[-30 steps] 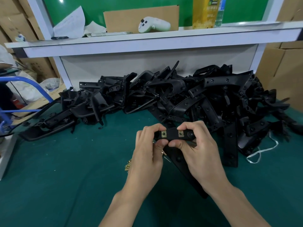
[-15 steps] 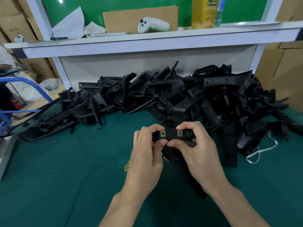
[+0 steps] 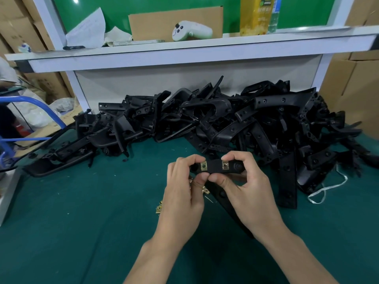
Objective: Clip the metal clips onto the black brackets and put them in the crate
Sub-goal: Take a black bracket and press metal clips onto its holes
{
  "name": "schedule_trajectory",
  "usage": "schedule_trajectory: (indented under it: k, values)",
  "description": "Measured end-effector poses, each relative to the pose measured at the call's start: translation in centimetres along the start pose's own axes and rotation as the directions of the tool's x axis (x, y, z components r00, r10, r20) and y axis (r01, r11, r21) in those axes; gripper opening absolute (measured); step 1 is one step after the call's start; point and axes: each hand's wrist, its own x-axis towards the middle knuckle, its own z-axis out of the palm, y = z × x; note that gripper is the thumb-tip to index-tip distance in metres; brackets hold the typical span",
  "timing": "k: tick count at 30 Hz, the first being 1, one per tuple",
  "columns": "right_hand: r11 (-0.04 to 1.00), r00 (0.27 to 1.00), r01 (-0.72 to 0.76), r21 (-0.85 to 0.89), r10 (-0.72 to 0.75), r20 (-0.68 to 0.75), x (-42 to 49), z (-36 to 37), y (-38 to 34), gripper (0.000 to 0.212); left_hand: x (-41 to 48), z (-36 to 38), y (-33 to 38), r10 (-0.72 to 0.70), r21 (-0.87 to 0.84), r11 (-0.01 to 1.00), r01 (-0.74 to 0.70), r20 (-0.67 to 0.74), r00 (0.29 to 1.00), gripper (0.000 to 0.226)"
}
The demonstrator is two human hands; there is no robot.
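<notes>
While fingers point(image 3: 238, 157) pinch the bracket point(image 3: 214, 168), ends hidden, loose clips point(image 3: 159, 208) part-covered.

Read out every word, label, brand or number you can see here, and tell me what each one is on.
Nothing reads clearly.
Yellow bottle on the shelf: printed characters on its label, too blurred to read.
Sheet of paper: faint handwriting, too small.
Cardboard box at left: faint print, illegible.
Flat cardboard at left: faint marks, illegible.
Black bracket: no text shows.
</notes>
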Motion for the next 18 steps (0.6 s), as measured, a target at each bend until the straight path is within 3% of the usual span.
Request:
schedule_trajectory:
  k: [3, 7, 11, 16, 18]
  values:
    - [0.995, 0.999, -0.011, 0.097, 0.008, 0.036, -0.2, 0.2, 0.1, 0.024, 0.0, 0.0, -0.2, -0.023, -0.013, 1.000, 0.022, -0.011, 1.000, 0.041]
    - [0.990, 0.996, -0.020, 0.139, 0.031, -0.083, -0.5, 0.7, 0.2, 0.011, -0.2, 0.5, 0.3, -0.158, -0.161, 0.974, 0.160, 0.028, 0.987, 0.024]
    - [0.979, 0.985, -0.061, 0.197, 0.090, -0.144, -0.5, 1.4, 0.1, 0.011, -0.5, 1.5, 1.5, -0.306, -0.373, 0.868, 0.328, 0.120, 0.944, 0.018]
    - [0.979, 0.990, -0.021, 0.201, 0.049, -0.135, -0.6, 1.7, 0.5, 0.016, 0.6, 1.5, 1.5, -0.407, -0.485, 0.766, 0.423, 0.144, 0.902, 0.022]
    - [0.982, 0.990, -0.025, 0.185, 0.050, -0.129, -0.6, 1.8, 0.6, 0.016, 0.8, 1.2, 1.4, -0.403, -0.464, 0.779, 0.421, 0.142, 0.904, 0.023]
